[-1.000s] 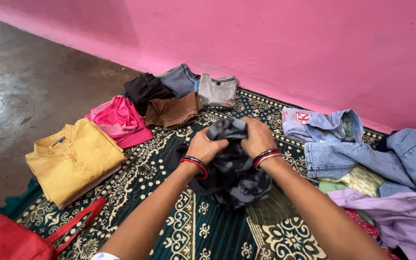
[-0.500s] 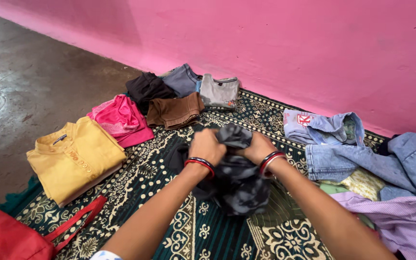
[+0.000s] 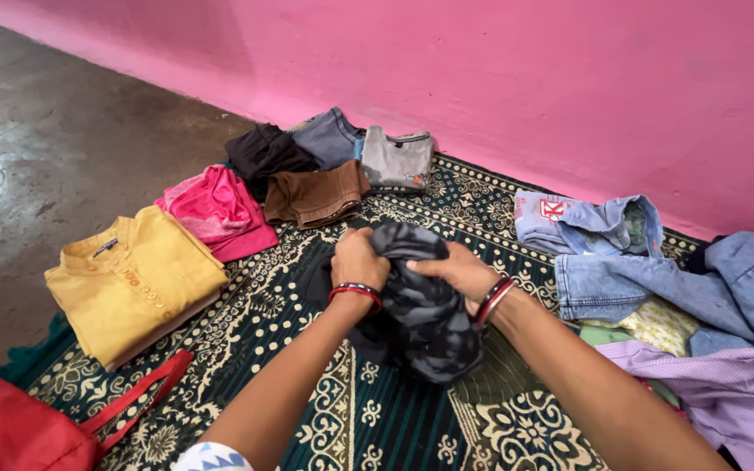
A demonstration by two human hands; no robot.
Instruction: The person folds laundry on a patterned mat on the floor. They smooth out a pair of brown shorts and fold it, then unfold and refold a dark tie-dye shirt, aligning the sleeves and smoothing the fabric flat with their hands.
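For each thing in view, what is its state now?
Dark camouflage garment: bunched, gripped by left hand and right hand.
Yellow shirt: folded flat.
Pink garment: folded.
Brown garment: folded.
Jeans: unfolded, loose.
Red bag: lying slack.

Patterned mat (image 3: 325, 410) on concrete floor (image 3: 37, 148). On mat: yellow shirt (image 3: 133, 283), pink top (image 3: 217, 209), brown shorts (image 3: 316, 194), jeans (image 3: 647, 279), red bag (image 3: 19, 427).

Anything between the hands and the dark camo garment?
Nothing visible. The left hand and right hand both grip the dark garment directly, bunching it above the patterned mat.
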